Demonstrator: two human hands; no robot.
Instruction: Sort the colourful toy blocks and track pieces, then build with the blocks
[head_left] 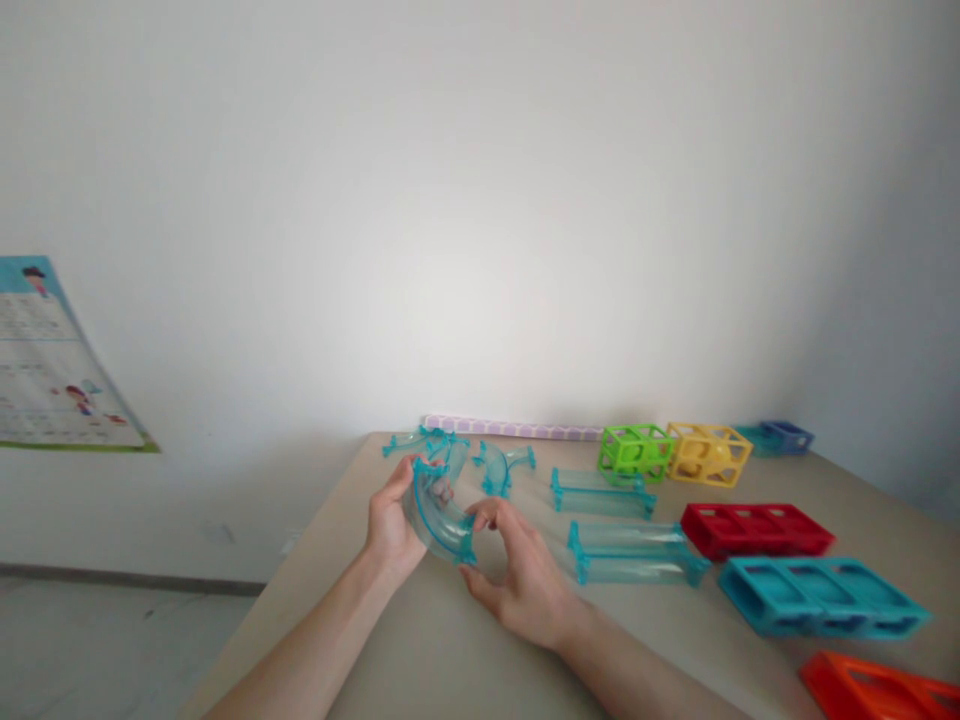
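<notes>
Above the near part of the table, my left hand [391, 522] is wrapped round the upper left end of a curved, see-through blue track piece [437, 520]. My right hand [521, 578] pinches the lower right end of that same piece, with thumb and fingers at its two corners. Just beyond the hands lie more curved blue track pieces [495, 470]. To the right of my right hand, two straight see-through blue track pieces rest on the table, a nearer one [634, 568] and a farther one [604, 498].
On the table [420, 655], right side, are a green frame block [636, 430], a yellow one [709, 432], and long red [757, 545], teal [825, 627] and orange [847, 685] blocks. A patterned strip [517, 429] runs along the wall. A poster [67, 370] hangs left.
</notes>
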